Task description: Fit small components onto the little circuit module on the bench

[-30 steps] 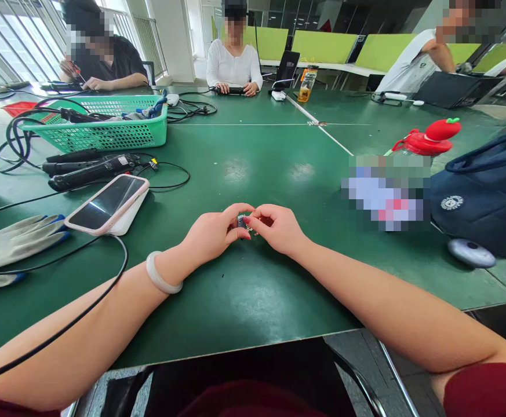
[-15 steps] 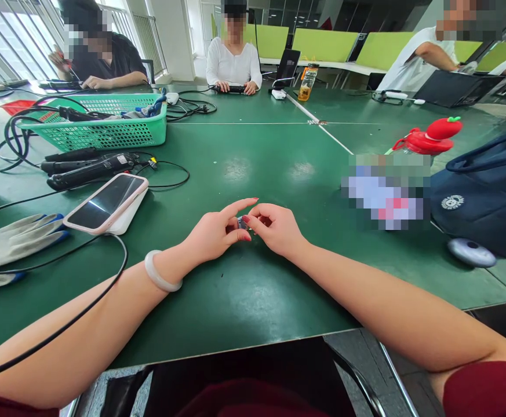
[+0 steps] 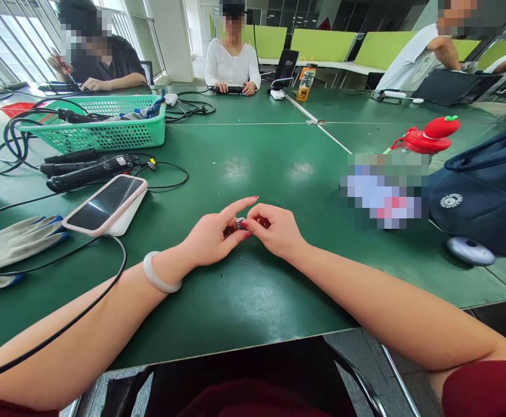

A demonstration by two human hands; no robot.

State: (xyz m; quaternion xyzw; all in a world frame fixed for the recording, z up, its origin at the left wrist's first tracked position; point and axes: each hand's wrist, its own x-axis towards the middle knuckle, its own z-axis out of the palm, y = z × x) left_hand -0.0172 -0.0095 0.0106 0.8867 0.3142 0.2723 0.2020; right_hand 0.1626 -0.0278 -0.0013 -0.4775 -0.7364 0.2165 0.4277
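Over the green table (image 3: 253,313), my two hands meet at the middle of the view. A small grey and silvery piece (image 3: 239,223), too small to identify, sits between them and is mostly covered by fingers. My left hand (image 3: 213,234) is closed on it from the left, its index finger stretched out above. From the other side, my right hand (image 3: 276,229) pinches at the same piece with thumb and fingertips. A white bangle (image 3: 159,273) circles my left wrist.
To the left lie a phone (image 3: 107,202), work gloves (image 3: 18,243), black handheld devices (image 3: 91,171), a cable (image 3: 117,266) crossing my left forearm, and a green basket (image 3: 105,136). A navy bag (image 3: 483,191) and red-lidded bottle (image 3: 426,141) are at right. Several people sit or stand beyond.
Both hands stay almost in place; the fingers shift slightly around the small piece. Across the table, the person at the right has moved an arm.
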